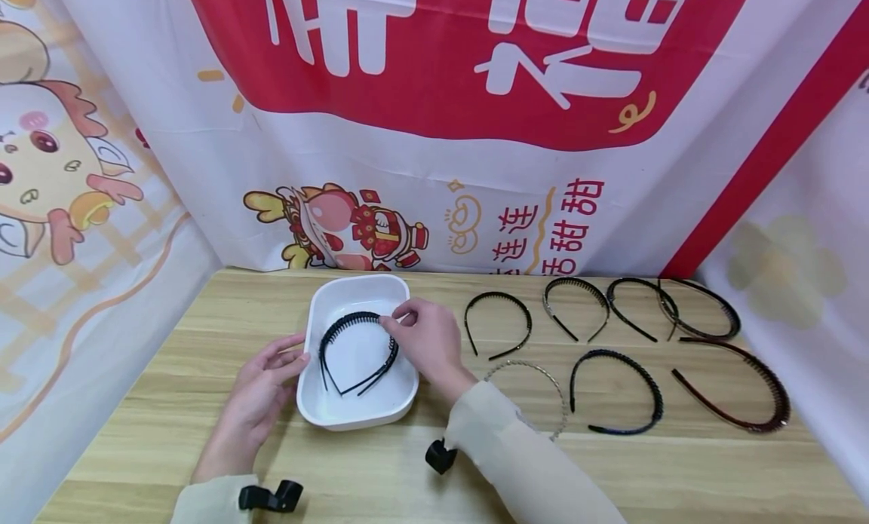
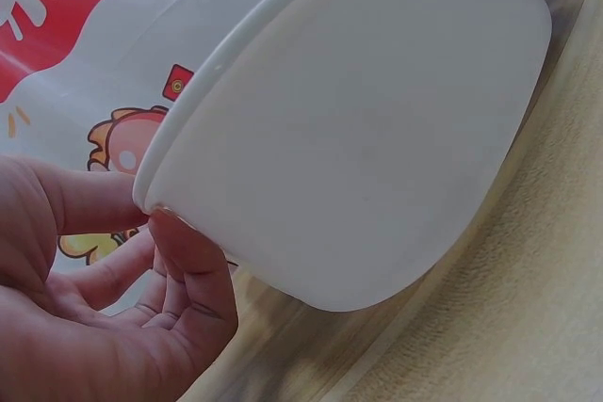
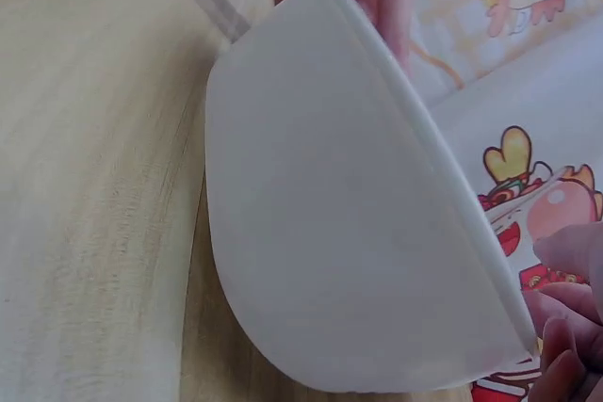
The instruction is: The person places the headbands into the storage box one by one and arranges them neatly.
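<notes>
A white plastic tub stands on the wooden table with at least two black toothed headbands lying overlapped in it. My left hand pinches the tub's left rim between thumb and fingers; the left wrist view shows this left hand close up against the tub wall. Reaching over the right rim, my right hand pinches the top right of a headband inside the tub. From the right wrist, the tub's outer wall hides the headbands, and my right hand shows only partly.
Several headbands lie on the table to the right, among them a black one, a blue-black one, a brown one and a thin pale braided one partly under my right sleeve. A printed cloth hangs behind the table.
</notes>
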Action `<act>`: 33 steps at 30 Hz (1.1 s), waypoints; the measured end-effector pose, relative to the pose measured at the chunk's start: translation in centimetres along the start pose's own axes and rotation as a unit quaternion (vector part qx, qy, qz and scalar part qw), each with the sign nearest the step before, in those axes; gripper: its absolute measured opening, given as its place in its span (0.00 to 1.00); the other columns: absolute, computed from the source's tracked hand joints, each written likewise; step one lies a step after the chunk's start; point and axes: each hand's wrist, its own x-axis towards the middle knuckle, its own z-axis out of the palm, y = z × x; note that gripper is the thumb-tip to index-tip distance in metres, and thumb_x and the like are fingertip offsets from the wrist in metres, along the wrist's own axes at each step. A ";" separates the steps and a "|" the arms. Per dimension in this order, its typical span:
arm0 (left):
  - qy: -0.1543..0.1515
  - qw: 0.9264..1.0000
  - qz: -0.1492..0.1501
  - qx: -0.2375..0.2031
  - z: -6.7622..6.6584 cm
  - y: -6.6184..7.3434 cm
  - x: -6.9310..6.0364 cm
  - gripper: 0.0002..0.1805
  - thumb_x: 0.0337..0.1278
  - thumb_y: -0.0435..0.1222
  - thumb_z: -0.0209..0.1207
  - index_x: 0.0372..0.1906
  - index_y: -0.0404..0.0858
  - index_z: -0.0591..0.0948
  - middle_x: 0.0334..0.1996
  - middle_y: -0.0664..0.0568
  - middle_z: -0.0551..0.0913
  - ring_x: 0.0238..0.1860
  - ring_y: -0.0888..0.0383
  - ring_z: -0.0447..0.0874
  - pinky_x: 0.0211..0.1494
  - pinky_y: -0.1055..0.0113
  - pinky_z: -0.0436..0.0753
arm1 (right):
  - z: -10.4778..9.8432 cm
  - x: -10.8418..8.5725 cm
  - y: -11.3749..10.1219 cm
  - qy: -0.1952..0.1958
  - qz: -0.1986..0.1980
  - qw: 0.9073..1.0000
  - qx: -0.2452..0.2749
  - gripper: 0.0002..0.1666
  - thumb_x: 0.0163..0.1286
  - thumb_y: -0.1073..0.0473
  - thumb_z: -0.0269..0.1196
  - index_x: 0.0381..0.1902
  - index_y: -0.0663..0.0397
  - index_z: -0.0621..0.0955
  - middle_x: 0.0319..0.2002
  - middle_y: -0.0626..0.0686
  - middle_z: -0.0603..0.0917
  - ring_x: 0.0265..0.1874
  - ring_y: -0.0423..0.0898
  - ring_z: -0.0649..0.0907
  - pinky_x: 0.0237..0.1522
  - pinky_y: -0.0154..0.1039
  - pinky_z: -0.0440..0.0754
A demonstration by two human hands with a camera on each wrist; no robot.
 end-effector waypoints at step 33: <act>-0.004 1.000 -0.002 0.000 -0.1 0.0 -0.3 0.30 0.77 0.37 0.63 0.78 0.47 0.69 0.48 0.67 0.84 0.55 0.66 0.82 0.59 0.73 0.84 | -7.6 -6.5 8.7 0.057 0.137 0.965 0.218 0.07 0.68 0.55 0.76 0.40 0.49 0.90 0.33 0.50 0.89 0.31 0.52 0.86 0.27 0.32 0.82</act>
